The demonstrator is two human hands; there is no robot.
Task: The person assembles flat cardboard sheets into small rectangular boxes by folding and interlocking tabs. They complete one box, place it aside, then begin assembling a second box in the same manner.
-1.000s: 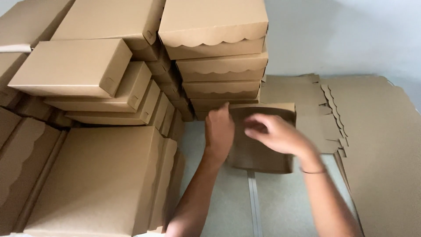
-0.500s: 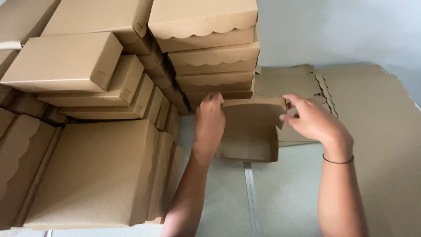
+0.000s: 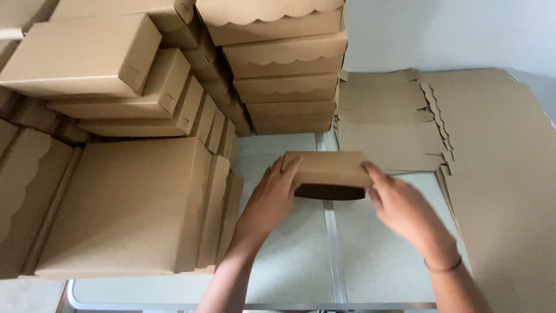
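Hands [image 3: 269,200], two, on one box [image 3: 327,169]

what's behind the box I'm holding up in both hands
Behind the box, a stack of scallop-lidded boxes rises against the wall, with flat cardboard blanks lying to its right. The box hides the tabletop strip directly behind it. Its dark opening shows nothing inside.

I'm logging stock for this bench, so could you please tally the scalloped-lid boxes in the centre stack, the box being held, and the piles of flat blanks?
Scalloped-lid boxes in the centre stack: 5 visible
Box being held, between left hand and right hand: 1
Piles of flat blanks: 2
Total: 8
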